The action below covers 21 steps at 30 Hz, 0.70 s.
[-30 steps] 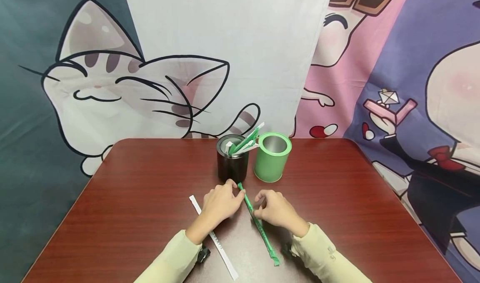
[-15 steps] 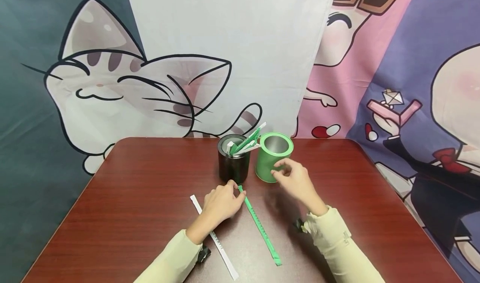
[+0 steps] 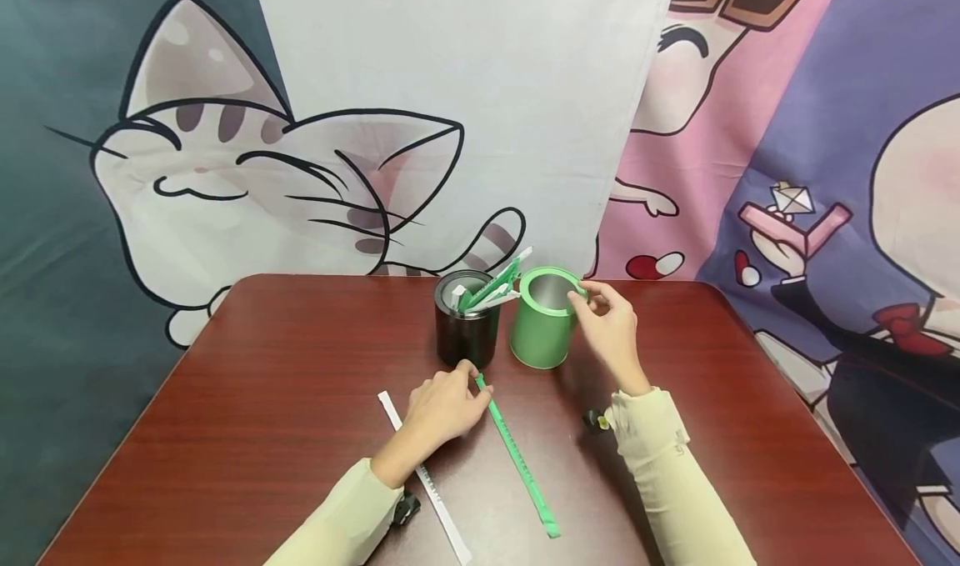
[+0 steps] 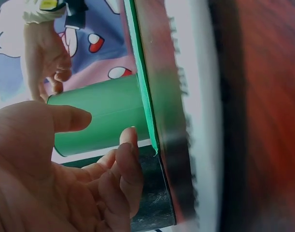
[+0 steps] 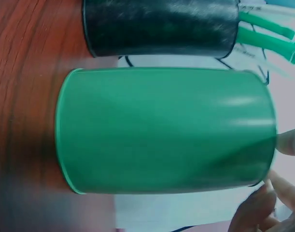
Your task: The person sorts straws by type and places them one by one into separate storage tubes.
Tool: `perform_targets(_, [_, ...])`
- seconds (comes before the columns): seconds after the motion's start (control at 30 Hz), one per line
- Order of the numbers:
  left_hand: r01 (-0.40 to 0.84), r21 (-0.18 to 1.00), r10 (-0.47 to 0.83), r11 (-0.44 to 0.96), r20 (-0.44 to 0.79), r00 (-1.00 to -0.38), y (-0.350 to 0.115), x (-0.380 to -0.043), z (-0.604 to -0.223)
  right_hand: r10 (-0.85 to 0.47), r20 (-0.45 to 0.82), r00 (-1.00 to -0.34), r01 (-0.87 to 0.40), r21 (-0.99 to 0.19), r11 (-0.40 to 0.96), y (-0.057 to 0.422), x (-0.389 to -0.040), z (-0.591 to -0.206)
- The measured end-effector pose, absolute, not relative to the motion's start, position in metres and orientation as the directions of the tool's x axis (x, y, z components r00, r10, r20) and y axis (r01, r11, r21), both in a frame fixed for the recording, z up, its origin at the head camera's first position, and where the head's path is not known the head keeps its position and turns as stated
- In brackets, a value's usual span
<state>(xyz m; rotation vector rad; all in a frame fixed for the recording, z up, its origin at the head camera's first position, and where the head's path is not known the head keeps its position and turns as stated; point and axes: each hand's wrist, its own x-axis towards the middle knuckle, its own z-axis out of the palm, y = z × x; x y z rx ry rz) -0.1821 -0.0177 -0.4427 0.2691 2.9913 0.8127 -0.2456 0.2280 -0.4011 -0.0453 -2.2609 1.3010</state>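
Observation:
In the head view, my right hand (image 3: 611, 328) is at the rim of a green can (image 3: 542, 337), thumb and fingertips pinching its right side. The right wrist view shows the can (image 5: 166, 130) with fingertips on both sides of its rim. The can is open-topped and upright. My left hand (image 3: 442, 403) is low over the table, by the far end of a green paper-wrapped straw (image 3: 517, 458). Its thumb and fingers stand apart, nothing between them, in the left wrist view. Under my left forearm lies a white wrapped straw (image 3: 442, 508).
A black can (image 3: 465, 337) stands close left of the green can. Several green and white wrapped straws (image 3: 495, 287) lean out of it. The reddish-brown table (image 3: 262, 399) ends at a printed cartoon backdrop (image 3: 450, 66).
My right hand has left the green straw, moved up and away to the green can, and taken hold of its rim. The left hand has stayed in nearly the same place.

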Motion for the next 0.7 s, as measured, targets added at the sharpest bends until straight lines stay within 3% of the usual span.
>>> perform_targets(0.7, [0.057, 0.392, 0.132, 0.918, -0.167, -0.977, 0.003, -0.198, -0.447, 0.296, 0.387, -0.873, -0.215, -0.851, 0.478, 0.226, -0.258, -0.418])
